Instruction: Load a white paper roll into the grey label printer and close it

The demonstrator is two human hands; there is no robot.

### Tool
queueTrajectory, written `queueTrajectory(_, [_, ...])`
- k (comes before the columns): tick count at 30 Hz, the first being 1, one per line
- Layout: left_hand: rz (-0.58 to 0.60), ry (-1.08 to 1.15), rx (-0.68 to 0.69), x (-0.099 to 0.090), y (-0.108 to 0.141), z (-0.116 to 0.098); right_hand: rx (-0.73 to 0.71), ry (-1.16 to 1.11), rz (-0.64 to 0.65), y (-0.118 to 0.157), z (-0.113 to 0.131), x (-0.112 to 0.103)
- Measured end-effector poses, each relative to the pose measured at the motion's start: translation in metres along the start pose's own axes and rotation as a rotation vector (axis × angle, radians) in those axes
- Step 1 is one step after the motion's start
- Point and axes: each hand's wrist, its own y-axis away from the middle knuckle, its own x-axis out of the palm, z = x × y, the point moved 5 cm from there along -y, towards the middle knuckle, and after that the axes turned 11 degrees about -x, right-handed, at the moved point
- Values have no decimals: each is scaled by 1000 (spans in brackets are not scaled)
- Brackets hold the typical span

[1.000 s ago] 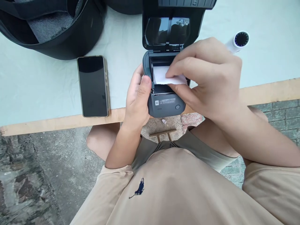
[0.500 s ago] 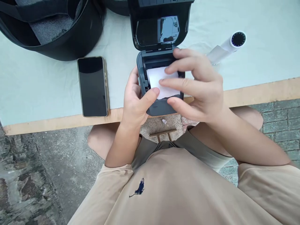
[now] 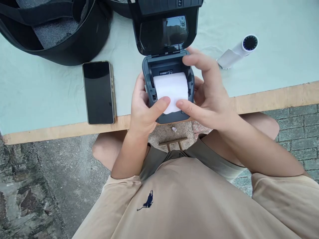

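At upper centre of the frame, over the front edge of a pale surface (image 3: 279,66), a dark printer (image 3: 164,63) stands open, lid (image 3: 163,33) tipped back, white paper (image 3: 171,88) lying forward across it. The left grip (image 3: 142,109) clasps its left side, thumb on the paper; the right grip (image 3: 211,94) curves about the other side, some fingers hidden, so whether it clasps cannot be told. The printer looks stiff, smooth, fairly light: best held by its sides, not the lid. The paper seems thin, easily creased.
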Motion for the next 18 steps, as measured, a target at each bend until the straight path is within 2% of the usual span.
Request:
queueTrajectory(3, [11,-13,-4,0,0,0,-14,-67,-33,-1,-3,-1])
queueTrajectory(12, [-30,-13,-58,2,1,-4,-76,-76,94,-1,-10,-1])
queueTrajectory(15, [2,-43,-44,3,1,-6,-26,-107,32,-5,-8,-7])
queueTrajectory(18, [38,-36,-51,4,0,-6,-28,-124,-109,-14,-4,-16])
